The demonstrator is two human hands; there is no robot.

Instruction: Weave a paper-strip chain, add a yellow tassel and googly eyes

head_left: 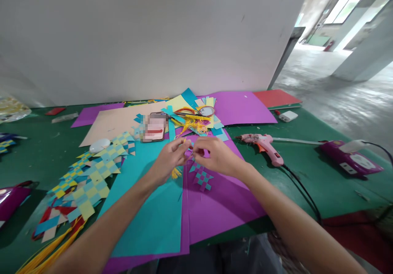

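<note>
My left hand [172, 157] and my right hand [216, 153] meet over the middle of the table, fingers pinched close together. A yellow tassel [176, 173] hangs below my left hand, whose fingertips close on its thin cord. My right hand's fingers are curled in a pinch near that cord; what they hold is mostly hidden. Just beneath my right hand is a small woven purple and teal paper piece [203, 179]; whether it touches the fingers I cannot tell. Under both hands lie a teal sheet [147, 220] and a purple sheet [221, 212].
At right are a pink glue gun [264, 143] with its cable and a purple power strip [350, 159]. Woven paper strips [95, 180] and yellow tassels [52, 253] lie left. Behind are a phone [155, 126], scissors [184, 112], a tape roll [206, 111] and a white wall [147, 40].
</note>
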